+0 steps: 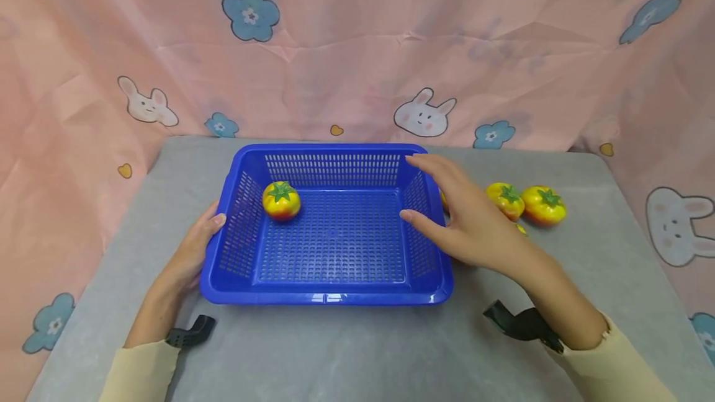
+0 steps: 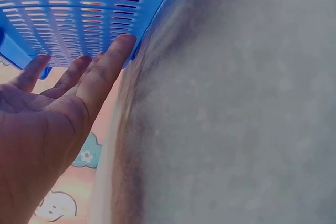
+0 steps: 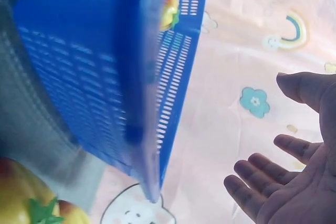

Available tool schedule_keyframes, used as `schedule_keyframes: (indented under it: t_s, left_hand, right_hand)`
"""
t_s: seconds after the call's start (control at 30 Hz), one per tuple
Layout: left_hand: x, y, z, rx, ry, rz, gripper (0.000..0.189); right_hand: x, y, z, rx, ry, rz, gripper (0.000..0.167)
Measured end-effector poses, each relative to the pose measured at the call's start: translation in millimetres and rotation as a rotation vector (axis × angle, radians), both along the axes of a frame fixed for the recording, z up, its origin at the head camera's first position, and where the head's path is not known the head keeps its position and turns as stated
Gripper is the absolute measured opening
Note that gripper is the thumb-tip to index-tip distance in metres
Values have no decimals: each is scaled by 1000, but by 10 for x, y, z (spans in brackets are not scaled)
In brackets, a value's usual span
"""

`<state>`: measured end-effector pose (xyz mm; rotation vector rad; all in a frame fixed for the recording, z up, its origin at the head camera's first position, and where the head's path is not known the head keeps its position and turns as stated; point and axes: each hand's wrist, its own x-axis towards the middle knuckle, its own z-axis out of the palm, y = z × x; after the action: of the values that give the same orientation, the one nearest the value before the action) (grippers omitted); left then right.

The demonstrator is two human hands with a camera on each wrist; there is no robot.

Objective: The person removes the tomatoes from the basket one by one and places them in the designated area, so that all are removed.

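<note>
A blue plastic basket (image 1: 332,298) with slotted walls stands on the grey table. Inside, toward its left wall, sits a yellow-and-red tomato-like fruit (image 1: 282,201) with a green leafy top. My left hand (image 1: 192,247) is at the basket's left side. In the left wrist view its extended fingers (image 2: 105,72) touch the outer slotted wall. Above the basket's right rim hovers my right hand (image 1: 475,222), thumb and fingers spread with nothing between them. The right wrist view also shows that hand (image 3: 294,177) apart from the basket.
Right of the basket lie more such fruits, among them one fruit (image 1: 544,206) farthest right and another fruit (image 1: 504,200) beside it; my right hand partly hides others. A pink patterned curtain (image 1: 335,79) hangs behind the grey table (image 1: 346,352).
</note>
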<state>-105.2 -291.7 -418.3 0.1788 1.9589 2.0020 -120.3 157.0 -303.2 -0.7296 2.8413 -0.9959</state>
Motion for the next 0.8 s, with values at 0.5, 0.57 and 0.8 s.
schedule_keyframes:
  t_s: [0.5, 0.57, 0.8]
  left_hand:
    - [-1, 30, 9, 11, 6, -10, 64]
    - [4, 25, 9, 12, 10, -8, 64]
    - [11, 0, 7, -15, 21, -12, 64]
  right_hand:
    - [-215, -254, 93, 0, -14, 132, 69]
    - [-241, -307, 102, 1, -14, 157, 68]
    - [-327, -498, 109, 31, -67, 211, 66]
